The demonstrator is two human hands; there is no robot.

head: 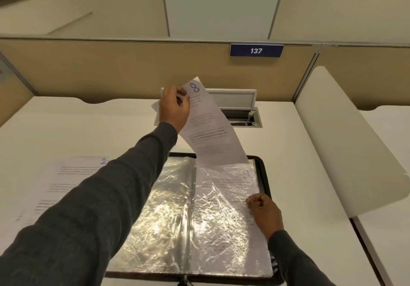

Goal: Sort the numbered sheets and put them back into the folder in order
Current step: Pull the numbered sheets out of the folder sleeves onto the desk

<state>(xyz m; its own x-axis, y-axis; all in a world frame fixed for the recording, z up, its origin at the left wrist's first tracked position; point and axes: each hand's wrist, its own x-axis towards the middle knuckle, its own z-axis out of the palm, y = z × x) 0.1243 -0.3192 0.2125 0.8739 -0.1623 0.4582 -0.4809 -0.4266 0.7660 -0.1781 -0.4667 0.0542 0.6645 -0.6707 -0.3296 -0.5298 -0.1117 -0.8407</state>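
Note:
An open black folder (264,174) with crinkled clear sleeves lies on the desk before me. My left hand (174,108) pinches the top of a sheet marked 8 (213,134) and holds it in the air, its lower edge at the top of the right-hand sleeve (224,214). Another printed sheet shows inside that sleeve. My right hand (264,211) rests curled on the sleeve's right edge, apparently pinching the plastic. A stack of sheets with number 2 on top (73,174) lies left of the folder, partly hidden by my left arm.
The white desk (306,174) is bounded by a beige partition (111,68) with a plate reading 137 (256,51). An open cable hatch (241,112) sits behind the folder. A white curved divider (346,143) stands on the right.

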